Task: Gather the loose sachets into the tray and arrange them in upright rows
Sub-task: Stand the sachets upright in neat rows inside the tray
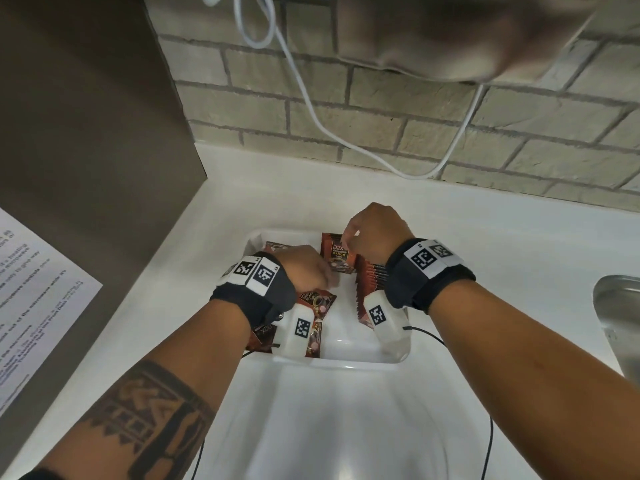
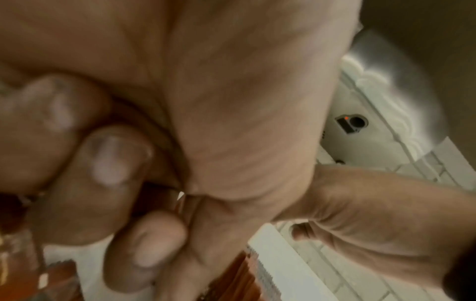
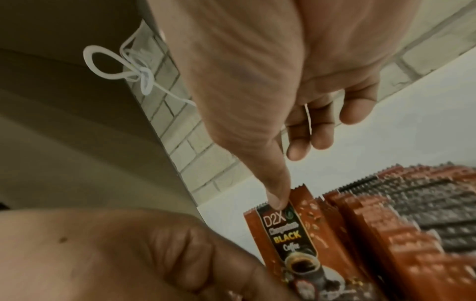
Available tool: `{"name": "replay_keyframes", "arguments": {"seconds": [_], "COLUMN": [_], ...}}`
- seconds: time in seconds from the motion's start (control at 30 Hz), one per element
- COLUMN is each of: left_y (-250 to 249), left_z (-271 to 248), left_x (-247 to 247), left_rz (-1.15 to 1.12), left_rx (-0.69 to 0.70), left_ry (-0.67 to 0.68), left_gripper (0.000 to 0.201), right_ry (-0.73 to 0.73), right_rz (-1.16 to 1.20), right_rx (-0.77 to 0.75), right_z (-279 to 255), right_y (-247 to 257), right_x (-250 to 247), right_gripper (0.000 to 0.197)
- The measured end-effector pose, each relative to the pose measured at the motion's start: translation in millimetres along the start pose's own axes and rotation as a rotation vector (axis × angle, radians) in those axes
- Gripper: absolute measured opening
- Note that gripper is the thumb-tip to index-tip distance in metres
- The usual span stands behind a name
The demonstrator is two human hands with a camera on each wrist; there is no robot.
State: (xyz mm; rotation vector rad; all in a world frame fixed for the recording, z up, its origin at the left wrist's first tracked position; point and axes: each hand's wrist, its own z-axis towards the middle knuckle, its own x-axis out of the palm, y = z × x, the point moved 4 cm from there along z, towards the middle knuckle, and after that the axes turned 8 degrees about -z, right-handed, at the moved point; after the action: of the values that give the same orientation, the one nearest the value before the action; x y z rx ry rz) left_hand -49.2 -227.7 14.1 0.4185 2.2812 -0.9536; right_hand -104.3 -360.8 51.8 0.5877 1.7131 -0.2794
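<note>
Partly hidden: loose sachets under left hand.

Tray at frame centre on counter | upright sachet row along tray's right side, front sachet at its upper end | loose sachets flat in tray's left half | sink at right edge | brick wall behind counter | paper sheet at left edge
</note>
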Motion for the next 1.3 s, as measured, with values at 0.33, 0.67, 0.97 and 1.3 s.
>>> {"name": "replay_keyframes", "arguments": {"seconds": [0.33, 0.67, 0.97, 1.3], "left_y": [-14.8, -4.1, -2.0, -7.6], "left_z": [15.2, 30.2, 30.3, 13.4], "left_x": [13.1, 17.6, 19.3, 5.3], "left_rz": [-0.059, -0.152, -0.183, -0.170], "left_rx": [0.043, 0.023, 0.005, 0.011], "left_ry": [0.085, 0.026, 0.036, 0.000], "left_gripper": [0.040, 0.032, 0.015, 0.026], "right_ry": [0.069, 0.055, 0.034, -0.085], "right_rz": [-0.026, -0.008, 0.006, 0.132], "right_rx": [0.093, 0.006, -0.019, -0.076], "right_z": [15.3, 7.6, 5.1, -8.9], "right_y": [0.4, 0.0, -2.3, -9.3], "right_x": [18.2, 9.5, 4.1, -21.2], "right_gripper": [0.019, 0.025, 0.026, 0.027]}}
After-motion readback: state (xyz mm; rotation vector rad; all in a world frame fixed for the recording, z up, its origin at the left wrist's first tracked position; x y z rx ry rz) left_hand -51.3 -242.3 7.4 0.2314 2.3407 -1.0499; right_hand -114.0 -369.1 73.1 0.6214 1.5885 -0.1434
